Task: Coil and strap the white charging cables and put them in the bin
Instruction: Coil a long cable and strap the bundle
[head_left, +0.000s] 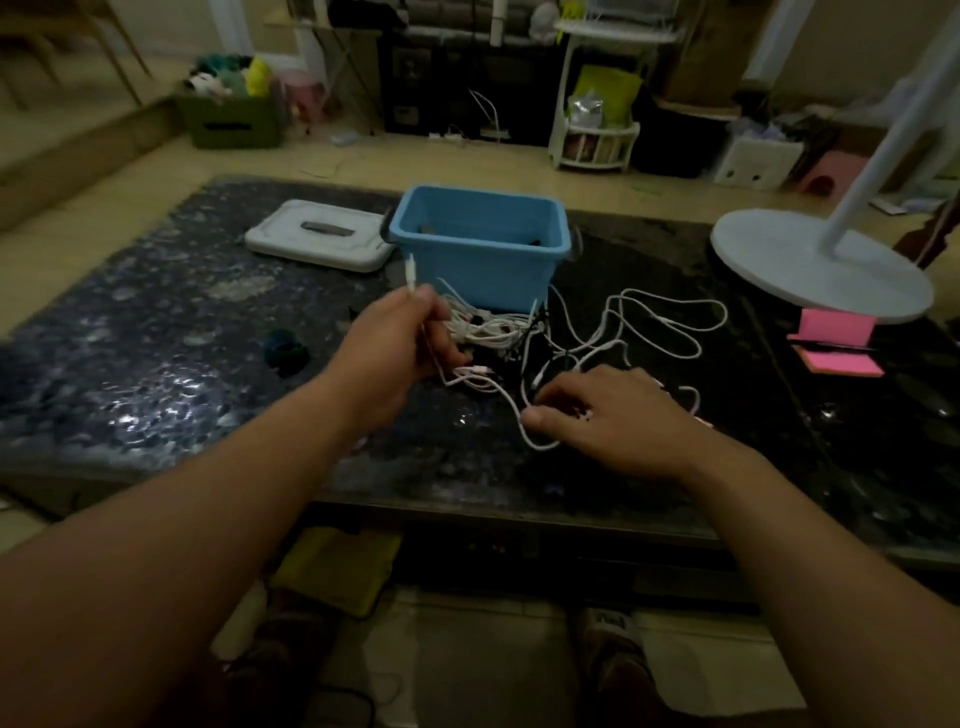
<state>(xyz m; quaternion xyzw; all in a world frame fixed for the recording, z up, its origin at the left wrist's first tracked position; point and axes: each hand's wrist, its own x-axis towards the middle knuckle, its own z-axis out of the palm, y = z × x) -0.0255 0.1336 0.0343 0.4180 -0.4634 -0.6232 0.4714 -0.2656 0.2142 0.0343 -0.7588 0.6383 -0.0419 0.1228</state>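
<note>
The dark stone table carries everything; a white round lamp base stands at its far right corner; the blue bin stands open at the middle of the far edge, with its white lid lying flat just to its left. I cannot tell whether anything lies in the bin.

The white charging cables lie just in front of the bin, bunched in a tangle at the middle, with loose loops spreading toward the right; none looks coiled or strapped, so the task seems barely begun.

The left hand is raised above the tangle and pinches one cable near its end; the right hand lies palm-down on a loop near the front edge, thumb touching the cable; whether it grasps it I cannot tell. Pink notes sit under the lamp base's rim; a small dark roll, perhaps strap, lies left of the tangle; the plug stands up out of the left fingers.

The step in hand looks like freeing one cable. To do it well, hold the plug end firm, run the right hand along that same cable, and lift it clear of the others before looping; pulling hard would likely tighten the tangle; even loops will strap more neatly.
</note>
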